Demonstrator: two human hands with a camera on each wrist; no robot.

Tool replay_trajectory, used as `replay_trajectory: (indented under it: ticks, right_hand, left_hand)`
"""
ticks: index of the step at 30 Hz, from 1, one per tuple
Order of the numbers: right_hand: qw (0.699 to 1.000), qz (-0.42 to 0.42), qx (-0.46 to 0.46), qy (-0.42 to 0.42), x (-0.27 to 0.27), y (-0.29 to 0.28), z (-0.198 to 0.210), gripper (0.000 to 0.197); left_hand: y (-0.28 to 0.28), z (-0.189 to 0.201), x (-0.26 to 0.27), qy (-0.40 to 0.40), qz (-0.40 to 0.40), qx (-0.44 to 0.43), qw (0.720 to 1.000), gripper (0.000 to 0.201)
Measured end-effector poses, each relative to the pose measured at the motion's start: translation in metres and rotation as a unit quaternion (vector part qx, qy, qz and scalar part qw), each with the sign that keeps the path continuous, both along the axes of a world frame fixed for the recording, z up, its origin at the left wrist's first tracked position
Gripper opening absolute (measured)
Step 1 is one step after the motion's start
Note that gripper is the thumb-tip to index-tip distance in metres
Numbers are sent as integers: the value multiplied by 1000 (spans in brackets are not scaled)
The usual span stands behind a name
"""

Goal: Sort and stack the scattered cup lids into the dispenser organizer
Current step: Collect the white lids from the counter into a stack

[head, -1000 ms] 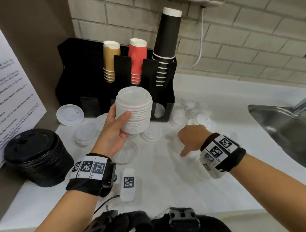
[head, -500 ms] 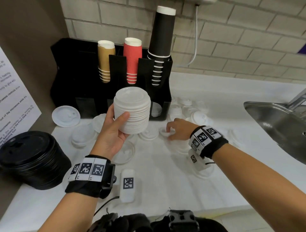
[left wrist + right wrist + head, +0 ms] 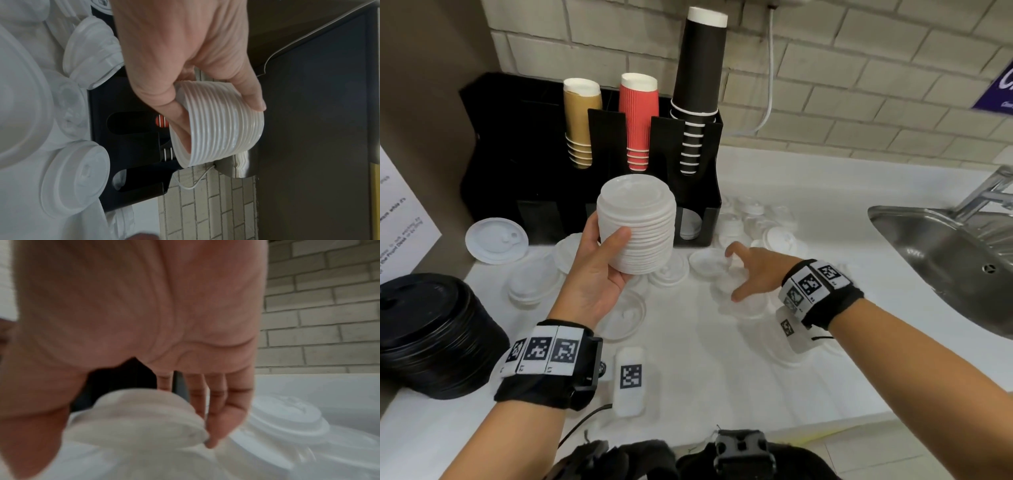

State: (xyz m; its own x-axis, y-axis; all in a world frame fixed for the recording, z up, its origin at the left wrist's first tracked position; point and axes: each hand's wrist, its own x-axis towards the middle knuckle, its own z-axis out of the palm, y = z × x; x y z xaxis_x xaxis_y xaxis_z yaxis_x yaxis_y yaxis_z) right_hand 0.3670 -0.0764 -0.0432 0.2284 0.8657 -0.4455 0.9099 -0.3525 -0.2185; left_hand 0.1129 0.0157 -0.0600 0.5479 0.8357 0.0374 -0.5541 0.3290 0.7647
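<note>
White ribbed lid stack (image 3: 637,224) in left hand (image 3: 599,270); round, nested

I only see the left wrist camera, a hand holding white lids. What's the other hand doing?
Observer: The right hand reaches over loose lids on the counter, fingers spread around a clear lid; its grip is unclear.
Operator: Are there cups?
Observer: Brown, red and black cup stacks stand in the black organizer.
Operator: Any black lids?
Observer: A black lid stack sits at the counter's left end.
</note>
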Motion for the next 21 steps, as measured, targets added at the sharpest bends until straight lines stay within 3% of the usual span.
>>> replay_trajectory:
  ticks: [3, 5, 8, 12, 15, 17, 19, 21]
  right_hand:
    - [993, -29, 64, 99, 5, -1, 15, 100]
    - [996, -40, 46, 70, 6, -4, 21, 107]
    - [998, -22, -55, -36, 2, -10, 11, 113]
    - [996, 17, -43, -71, -6, -14, -7, 100]
    - [995, 29, -44, -87, -3, -13, 1, 89]
    - [996, 23, -35, -83, 1, -12, 15, 82]
    - [999, 8, 14, -42, 4, -11, 33, 76]
    - [992, -5, 113, 60, 1, -12, 51, 70]
  left_hand:
    - [0, -3, 1, -15, 2, -5, 1000, 61]
    - [0, -3, 1, -20, 1, -1, 1000, 51]
    - [-1, -3, 2, -27, -7, 7, 1000, 45]
    - [-2, -2, 5, -19, -9, 1, 1000, 57]
    - [-3, -2, 8, -5, -16, -3, 1000, 91]
    - [-3, -3, 9, -2, -15, -3, 1000, 100]
    - [-4, -4, 10, -2, -19, -6, 1000, 100]
    - [-5, -6, 12, 1, -25, -9, 1000, 102]
